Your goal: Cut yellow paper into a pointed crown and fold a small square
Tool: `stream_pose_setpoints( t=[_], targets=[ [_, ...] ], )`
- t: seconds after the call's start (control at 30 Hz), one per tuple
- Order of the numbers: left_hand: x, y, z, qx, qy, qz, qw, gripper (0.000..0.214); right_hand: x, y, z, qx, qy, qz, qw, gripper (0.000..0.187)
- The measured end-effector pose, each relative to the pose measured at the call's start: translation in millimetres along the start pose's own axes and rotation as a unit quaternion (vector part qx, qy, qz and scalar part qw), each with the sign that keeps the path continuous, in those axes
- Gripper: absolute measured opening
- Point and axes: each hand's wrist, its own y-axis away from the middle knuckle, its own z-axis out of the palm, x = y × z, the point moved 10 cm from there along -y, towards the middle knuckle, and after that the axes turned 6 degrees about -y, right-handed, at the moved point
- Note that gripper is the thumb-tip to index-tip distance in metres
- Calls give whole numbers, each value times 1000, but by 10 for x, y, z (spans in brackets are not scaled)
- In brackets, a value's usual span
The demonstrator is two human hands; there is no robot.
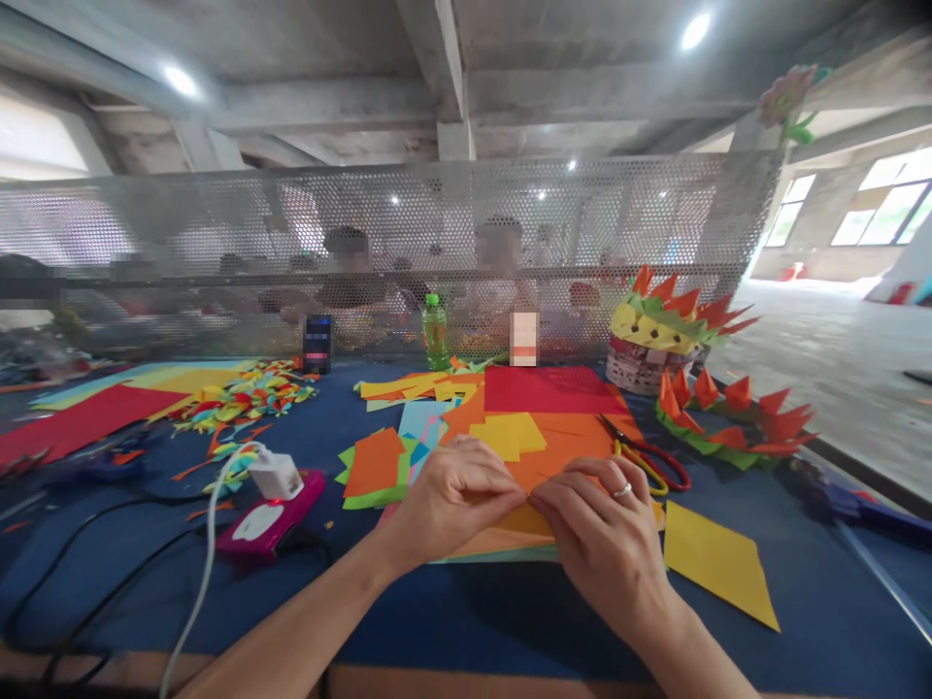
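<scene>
My left hand (455,495) and my right hand (608,529) meet fingertip to fingertip above a stack of orange paper sheets (466,422). Both are closed in a pinch on a small piece of orange-yellow paper (535,522), mostly hidden by the fingers. Just beyond them, small yellow paper pieces (510,437) lie on the orange sheets. Scissors (666,466) with red and yellow handles rest beside my right hand. A yellow sheet (717,558) lies to its right. Left of my left hand are orange and green paper pieces (375,466).
A pink power strip (273,519) with a white charger (277,476) and cables stands left. Folded-paper rings (735,422) and a decorated basket (645,354) sit right. A green bottle (435,335) stands before a perforated metal screen (408,204); people sit behind it.
</scene>
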Motion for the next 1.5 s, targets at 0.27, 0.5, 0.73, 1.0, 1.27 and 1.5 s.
stream_pose_setpoints(
  t=[0.27, 0.5, 0.73, 1.0, 1.27, 1.5],
  targets=[
    [-250, -33, -331, 27, 34, -33, 999, 12, 346, 53, -233, 33, 41, 41, 998, 13],
    [-392, -32, -492, 43, 57, -49, 996, 9, 569, 105, -403, 94, 62, 75, 991, 12],
    [-523, 0, -584, 53, 45, -76, 995, 10, 801, 179, -503, 125, -5, 150, 981, 16],
    [-487, -7, -383, 19, 70, -77, 994, 12, 635, 132, -88, -5, -149, 158, 976, 8],
    [-635, 5, -448, 3, 36, -104, 994, 14, 751, 151, -187, 27, -109, 174, 978, 17],
    [-799, 7, -690, 47, 29, -123, 991, 13, 925, 223, -248, 35, -90, 242, 966, 19]
  ],
)
